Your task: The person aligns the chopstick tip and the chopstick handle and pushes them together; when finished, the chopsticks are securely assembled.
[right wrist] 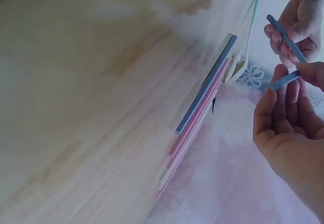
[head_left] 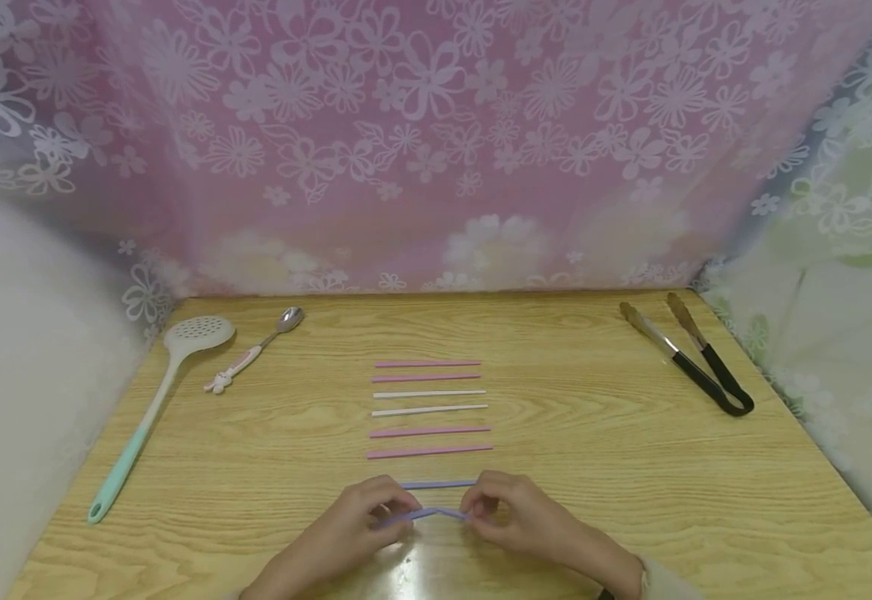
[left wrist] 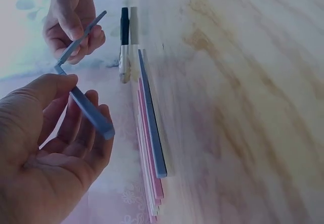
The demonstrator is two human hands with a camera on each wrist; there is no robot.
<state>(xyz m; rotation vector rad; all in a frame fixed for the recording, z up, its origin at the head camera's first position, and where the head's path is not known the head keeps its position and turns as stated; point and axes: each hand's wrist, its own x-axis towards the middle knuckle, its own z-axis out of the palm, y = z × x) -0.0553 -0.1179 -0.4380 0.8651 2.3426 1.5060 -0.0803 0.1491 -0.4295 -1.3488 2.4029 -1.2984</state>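
A blue folding chopstick [head_left: 437,511] is held between both hands, bent at its middle joint. My left hand [head_left: 361,518] pinches the left half between thumb and fingers; in the left wrist view that chopstick half [left wrist: 92,114] lies along the fingers. The other half is pinched by my right hand [head_left: 520,515]. Just beyond the hands a second blue chopstick [head_left: 439,484] lies straight on the table. Farther back, in parallel rows, come two pink chopsticks [head_left: 430,452], two white chopsticks [head_left: 430,411] and two more pink chopsticks [head_left: 427,378].
On the left of the wooden table [head_left: 593,467] lie a slotted skimmer [head_left: 147,408] with a green handle end and a spoon [head_left: 244,360] with a rabbit-shaped handle. Black-handled tongs [head_left: 694,368] lie spread at the right. A flowered cloth [head_left: 436,150] hangs behind.
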